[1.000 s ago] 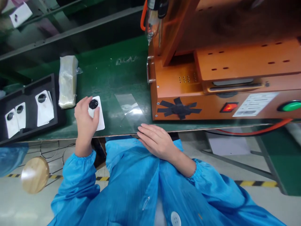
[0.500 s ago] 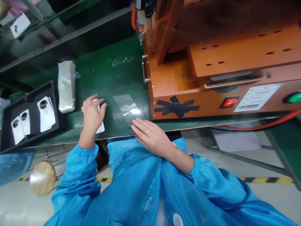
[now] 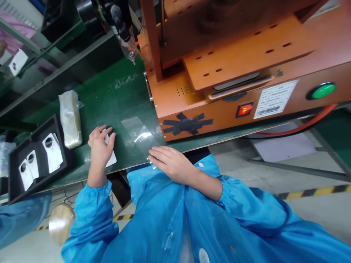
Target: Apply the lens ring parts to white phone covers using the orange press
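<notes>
My left hand [image 3: 99,147] lies flat, fingers stretched out, on a white phone back cover [image 3: 112,159] near the front edge of the green bench [image 3: 109,98]; the hand hides most of the cover. My right hand [image 3: 168,163] rests open at the bench edge, fingers pointing left, its tips beside a clear plastic film [image 3: 135,131] that lies on the bench. Nothing is gripped by either hand.
An orange machine [image 3: 233,69] with a red lit switch [image 3: 245,109] and green button [image 3: 323,90] fills the right of the bench. A black tray [image 3: 16,190] with white covers [image 3: 52,152] sits at left, a wrapped block [image 3: 70,118] behind it. A wooden stool [image 3: 60,223] stands below.
My left hand went from holding the cover with its black camera ring showing to lying flat over it. My right hand stayed at the bench edge. The view tilted and shifted.
</notes>
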A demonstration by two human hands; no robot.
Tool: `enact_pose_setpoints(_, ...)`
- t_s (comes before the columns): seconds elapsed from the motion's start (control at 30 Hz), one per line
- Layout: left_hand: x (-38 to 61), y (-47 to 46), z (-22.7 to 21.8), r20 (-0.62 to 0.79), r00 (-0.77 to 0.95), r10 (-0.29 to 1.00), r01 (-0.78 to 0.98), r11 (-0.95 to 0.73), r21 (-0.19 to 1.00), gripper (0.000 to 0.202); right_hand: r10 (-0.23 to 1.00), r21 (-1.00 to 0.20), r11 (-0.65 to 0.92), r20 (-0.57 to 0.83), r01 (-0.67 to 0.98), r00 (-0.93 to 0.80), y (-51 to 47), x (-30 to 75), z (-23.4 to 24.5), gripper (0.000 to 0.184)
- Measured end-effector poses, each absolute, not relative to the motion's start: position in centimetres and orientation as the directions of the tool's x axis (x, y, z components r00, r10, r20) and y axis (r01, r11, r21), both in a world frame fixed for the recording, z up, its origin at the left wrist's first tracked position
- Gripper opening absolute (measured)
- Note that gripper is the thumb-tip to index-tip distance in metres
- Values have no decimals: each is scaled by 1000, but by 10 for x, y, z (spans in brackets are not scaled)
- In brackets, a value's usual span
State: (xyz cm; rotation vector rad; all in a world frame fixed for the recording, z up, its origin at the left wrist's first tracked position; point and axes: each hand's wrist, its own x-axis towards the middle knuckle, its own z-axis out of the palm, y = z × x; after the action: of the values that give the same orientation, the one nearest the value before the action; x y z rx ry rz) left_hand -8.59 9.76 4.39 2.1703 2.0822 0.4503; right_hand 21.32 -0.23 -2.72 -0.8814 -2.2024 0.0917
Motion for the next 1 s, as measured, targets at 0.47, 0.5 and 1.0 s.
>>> enact_pose_setpoints(0.47, -75, 83, 39, 184, 105, 977, 940, -158, 303, 30, 601, -284, 772, 619, 569, -506, -1, 211, -20, 32)
enact_pose_setpoints(0.5, -74, 85, 39, 190, 106, 976, 939, -161, 305, 30, 627, -302, 757, 583, 579, -516, 0, 209, -19, 36)
enact_pose_setpoints(1.0, -44, 118, 30, 65, 240, 969, 887, -246, 390, 51, 659, -390, 750, 383, 533, -647, -16, 226, -17, 73)
